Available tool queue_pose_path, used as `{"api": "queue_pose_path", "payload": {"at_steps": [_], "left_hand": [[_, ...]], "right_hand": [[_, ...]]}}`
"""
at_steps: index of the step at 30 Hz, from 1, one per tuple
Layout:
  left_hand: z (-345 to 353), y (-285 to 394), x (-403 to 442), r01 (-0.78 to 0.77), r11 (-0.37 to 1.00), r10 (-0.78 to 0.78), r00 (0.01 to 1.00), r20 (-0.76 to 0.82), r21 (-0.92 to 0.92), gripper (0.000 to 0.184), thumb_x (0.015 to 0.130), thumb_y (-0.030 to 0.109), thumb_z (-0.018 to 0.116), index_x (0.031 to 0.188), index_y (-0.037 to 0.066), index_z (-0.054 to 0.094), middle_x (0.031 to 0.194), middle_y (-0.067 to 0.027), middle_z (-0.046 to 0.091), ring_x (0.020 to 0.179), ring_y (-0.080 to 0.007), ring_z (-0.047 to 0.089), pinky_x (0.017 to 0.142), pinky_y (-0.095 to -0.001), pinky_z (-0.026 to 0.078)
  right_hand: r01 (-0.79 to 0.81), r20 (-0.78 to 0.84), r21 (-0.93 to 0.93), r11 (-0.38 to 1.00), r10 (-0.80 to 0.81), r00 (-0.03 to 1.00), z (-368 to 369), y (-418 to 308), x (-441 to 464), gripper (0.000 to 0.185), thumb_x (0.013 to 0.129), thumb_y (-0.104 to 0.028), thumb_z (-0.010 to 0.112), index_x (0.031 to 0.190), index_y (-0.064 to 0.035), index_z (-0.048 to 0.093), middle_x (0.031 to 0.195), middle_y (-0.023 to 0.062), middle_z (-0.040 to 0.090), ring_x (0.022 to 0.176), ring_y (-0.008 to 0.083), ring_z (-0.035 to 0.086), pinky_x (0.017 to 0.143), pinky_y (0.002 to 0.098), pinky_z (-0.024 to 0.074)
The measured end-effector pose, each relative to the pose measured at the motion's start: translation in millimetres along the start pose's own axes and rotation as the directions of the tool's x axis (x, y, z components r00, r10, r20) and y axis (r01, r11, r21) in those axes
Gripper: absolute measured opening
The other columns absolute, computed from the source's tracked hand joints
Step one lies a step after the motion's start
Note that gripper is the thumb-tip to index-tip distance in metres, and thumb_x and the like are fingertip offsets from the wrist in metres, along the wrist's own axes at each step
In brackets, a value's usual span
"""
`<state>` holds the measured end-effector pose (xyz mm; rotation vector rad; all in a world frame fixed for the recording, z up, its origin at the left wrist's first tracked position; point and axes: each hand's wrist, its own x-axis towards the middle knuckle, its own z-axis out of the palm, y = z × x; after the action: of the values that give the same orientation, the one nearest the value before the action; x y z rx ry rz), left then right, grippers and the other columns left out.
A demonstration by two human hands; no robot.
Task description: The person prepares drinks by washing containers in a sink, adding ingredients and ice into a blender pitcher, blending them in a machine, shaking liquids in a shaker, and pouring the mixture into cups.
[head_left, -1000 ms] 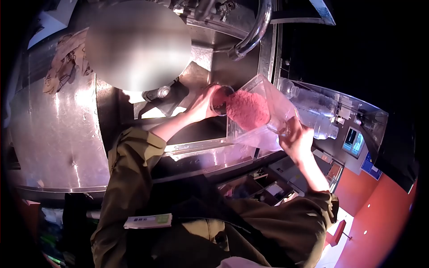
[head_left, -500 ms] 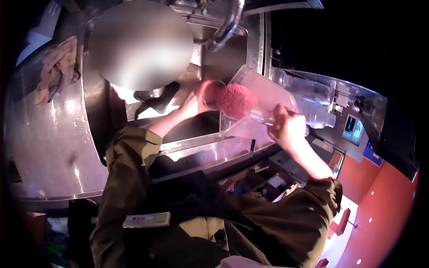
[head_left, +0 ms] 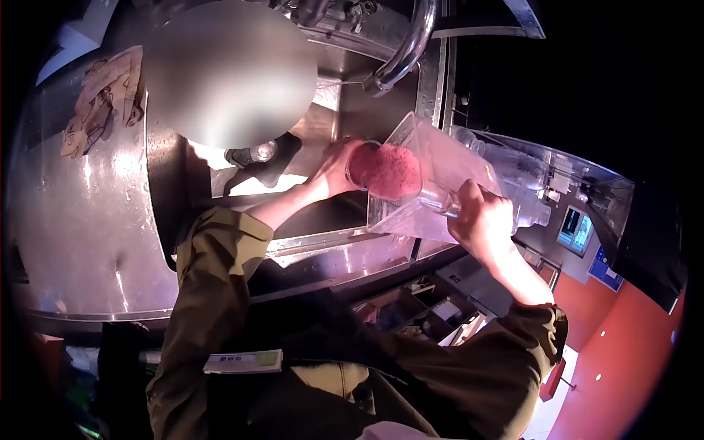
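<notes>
My left hand [head_left: 339,170] is wrapped round a round cup [head_left: 357,166] over the sink. A rounded, porous-looking pink mass [head_left: 394,173] meets the cup's rim on its right; whether it is a sponge or crushed ice I cannot tell. My right hand [head_left: 480,220] is closed on a shiny, partly clear handle [head_left: 440,199] that runs from this mass. Directly behind them a clear square-sided container [head_left: 458,158] stands tilted, with its wide end to the left. How the handle and the container are joined, if at all, is hidden.
The metal sink [head_left: 282,233] has a curved tap [head_left: 400,66] at its back. Dark objects lie in the basin, partly covered by a blurred disc. A crumpled brown cloth [head_left: 103,103] lies on the left counter [head_left: 81,235]. Clear bottles [head_left: 522,169] stand at the right.
The view has shifted a little, so the sink and tap appear further right and lower. Both hands keep their holds beside the pink mass, which now shows more sharply.
</notes>
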<state>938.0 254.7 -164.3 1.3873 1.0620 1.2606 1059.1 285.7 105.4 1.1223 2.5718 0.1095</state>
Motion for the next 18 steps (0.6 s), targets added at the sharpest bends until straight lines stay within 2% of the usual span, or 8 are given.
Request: {"api": "queue_pose_path", "payload": {"at_steps": [4, 8, 9, 12, 14, 15, 16, 18], "left_hand": [[-7, 10, 0, 0.022, 0.999, -0.022, 1.000, 0.002, -0.033, 0.081, 0.049, 0.021, 0.081, 0.116, 0.004, 0.039, 0.112, -0.0185, 0.044, 0.105, -0.0340, 0.044, 0.088, -0.0418, 0.039], [2, -16, -8, -0.058, 0.998, 0.057, 0.993, -0.106, -0.006, 0.085, 0.048, 0.022, 0.082, 0.118, 0.004, 0.038, 0.113, -0.0180, 0.044, 0.107, -0.0330, 0.043, 0.089, -0.0403, 0.038], [-17, 18, -2, 0.037, 0.999, -0.037, 0.999, -0.024, -0.030, 0.081, 0.048, 0.020, 0.081, 0.116, 0.003, 0.040, 0.109, -0.0170, 0.047, 0.103, -0.0326, 0.046, 0.086, -0.0399, 0.040], [-12, 6, 0, -0.019, 0.999, 0.017, 0.999, -0.031, -0.046, 0.078, 0.047, 0.021, 0.081, 0.112, 0.002, 0.044, 0.103, -0.0164, 0.050, 0.097, -0.0321, 0.049, 0.083, -0.0396, 0.041], [-10, 4, 3, 0.045, 0.999, -0.045, 0.999, -0.007, -0.002, 0.076, 0.046, 0.022, 0.082, 0.110, 0.002, 0.045, 0.101, -0.0165, 0.051, 0.094, -0.0321, 0.051, 0.081, -0.0398, 0.042], [-8, 5, 2, 0.078, 0.997, -0.079, 0.997, 0.018, 0.016, 0.075, 0.046, 0.023, 0.082, 0.108, 0.002, 0.046, 0.100, -0.0166, 0.052, 0.092, -0.0320, 0.051, 0.080, -0.0399, 0.042], [-2, 2, -3, 0.070, 0.997, -0.070, 0.998, -0.011, 0.027, 0.075, 0.046, 0.024, 0.081, 0.108, 0.002, 0.046, 0.100, -0.0167, 0.052, 0.093, -0.0322, 0.051, 0.080, -0.0399, 0.042], [7, -9, -5, 0.054, 0.997, -0.047, 0.994, -0.098, 0.063, 0.075, 0.046, 0.026, 0.081, 0.107, 0.002, 0.046, 0.101, -0.0170, 0.051, 0.094, -0.0326, 0.050, 0.080, -0.0400, 0.042]], "right_hand": [[-0.034, 0.052, -0.055, 0.998, 0.037, 0.998, 9, -1, 4, 0.015, 0.057, -0.007, 0.055, 0.064, -0.0055, 0.043, 0.051, 0.0087, 0.051, 0.038, 0.0221, 0.052, 0.038, 0.0338, 0.0433], [-0.028, 0.029, -0.081, 0.996, 0.031, 0.999, 2, -1, 7, 0.016, 0.058, -0.007, 0.055, 0.068, -0.0034, 0.044, 0.051, 0.0107, 0.052, 0.039, 0.0248, 0.053, 0.039, 0.0347, 0.0452], [-0.045, 0.050, -0.092, 0.995, 0.050, 0.998, 8, 0, 7, 0.016, 0.058, -0.007, 0.055, 0.068, -0.0031, 0.044, 0.051, 0.0108, 0.052, 0.039, 0.0249, 0.053, 0.039, 0.0345, 0.0452], [-0.010, 0.024, -0.081, 0.997, 0.012, 1.000, 10, 0, 7, 0.014, 0.060, -0.006, 0.053, 0.070, -0.0026, 0.044, 0.052, 0.0113, 0.053, 0.039, 0.0243, 0.054, 0.037, 0.0340, 0.0442], [0.041, -0.045, -0.082, 0.996, -0.044, 0.998, 10, -10, 11, 0.013, 0.061, -0.006, 0.052, 0.070, -0.0025, 0.044, 0.053, 0.0118, 0.053, 0.039, 0.0240, 0.054, 0.035, 0.0339, 0.0436], [0.053, 0.028, -0.062, 0.997, -0.051, 0.998, 13, -11, 13, 0.011, 0.063, -0.006, 0.051, 0.071, -0.0023, 0.045, 0.054, 0.0116, 0.053, 0.039, 0.0238, 0.054, 0.034, 0.0343, 0.0429], [0.019, 0.105, -0.046, 0.999, -0.014, 0.994, 14, -11, 16, 0.008, 0.064, -0.006, 0.050, 0.070, -0.0027, 0.045, 0.054, 0.0112, 0.053, 0.039, 0.0240, 0.054, 0.034, 0.0344, 0.0428], [0.020, 0.051, -0.054, 0.998, -0.017, 0.999, 8, -16, 21, 0.006, 0.065, -0.006, 0.050, 0.068, -0.0029, 0.045, 0.054, 0.0110, 0.052, 0.039, 0.0244, 0.053, 0.034, 0.0351, 0.0426]]}}
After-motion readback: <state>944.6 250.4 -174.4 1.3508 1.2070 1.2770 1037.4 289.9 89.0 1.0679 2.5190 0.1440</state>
